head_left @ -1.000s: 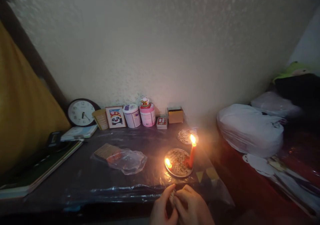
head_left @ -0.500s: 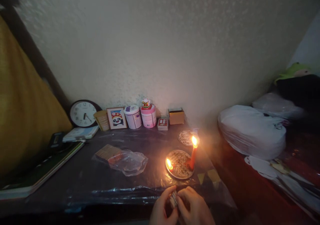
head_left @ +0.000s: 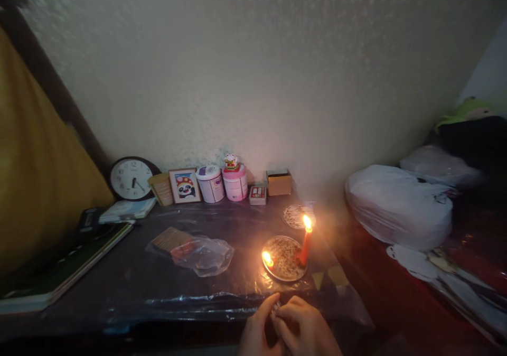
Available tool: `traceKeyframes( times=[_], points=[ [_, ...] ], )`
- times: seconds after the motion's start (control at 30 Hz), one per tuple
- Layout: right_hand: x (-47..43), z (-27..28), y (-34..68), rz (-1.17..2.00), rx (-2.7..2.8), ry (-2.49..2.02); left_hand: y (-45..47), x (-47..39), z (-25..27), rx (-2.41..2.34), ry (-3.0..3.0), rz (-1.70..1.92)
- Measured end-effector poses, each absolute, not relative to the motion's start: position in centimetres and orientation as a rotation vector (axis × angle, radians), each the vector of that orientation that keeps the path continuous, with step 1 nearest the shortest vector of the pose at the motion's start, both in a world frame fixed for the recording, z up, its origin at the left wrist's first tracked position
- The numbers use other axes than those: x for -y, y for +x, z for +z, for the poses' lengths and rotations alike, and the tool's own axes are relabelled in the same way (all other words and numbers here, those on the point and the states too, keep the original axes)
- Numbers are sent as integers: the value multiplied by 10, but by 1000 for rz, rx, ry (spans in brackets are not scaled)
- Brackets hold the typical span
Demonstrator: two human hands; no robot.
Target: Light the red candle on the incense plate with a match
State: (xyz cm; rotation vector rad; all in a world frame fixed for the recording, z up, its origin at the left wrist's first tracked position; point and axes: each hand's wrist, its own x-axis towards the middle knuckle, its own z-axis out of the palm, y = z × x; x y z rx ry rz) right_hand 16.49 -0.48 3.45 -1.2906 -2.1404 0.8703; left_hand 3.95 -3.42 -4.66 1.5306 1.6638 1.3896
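Note:
At the table's front edge, my left hand (head_left: 258, 328) is closed around a small bundle of pale thin sticks (head_left: 276, 307) that look like matchsticks. My right hand (head_left: 304, 325) presses against it, fingertips pinched on the sticks; most of the bundle is hidden by the fingers. Just beyond the hands lies a round plate (head_left: 283, 279) covered with thin sticks. A lit red candle (head_left: 305, 247) stands at its right side, leaning slightly, and a small flame (head_left: 268, 259) burns at its left rim. Behind it is a second round plate (head_left: 285, 223) with pale sticks.
Crumpled clear plastic (head_left: 209, 258) and a brown card (head_left: 170, 239) lie left of the plate. Along the wall stand a clock (head_left: 130, 179), a panda picture (head_left: 185, 186), two tins (head_left: 210, 184), a small box (head_left: 257, 196) and a cardboard box (head_left: 279, 183). White bags (head_left: 396, 203) are at right.
The fingers of my right hand have shifted over the sticks, so less of the bundle shows now. The plates and candle stay in place.

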Motion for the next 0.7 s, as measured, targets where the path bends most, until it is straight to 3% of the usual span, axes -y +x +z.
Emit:
traceKeyframes(
  times=[0.7],
  points=[
    [10,29,166,751,2159,-1418,49,41,-49,-1720,1599,1501]
  ],
)
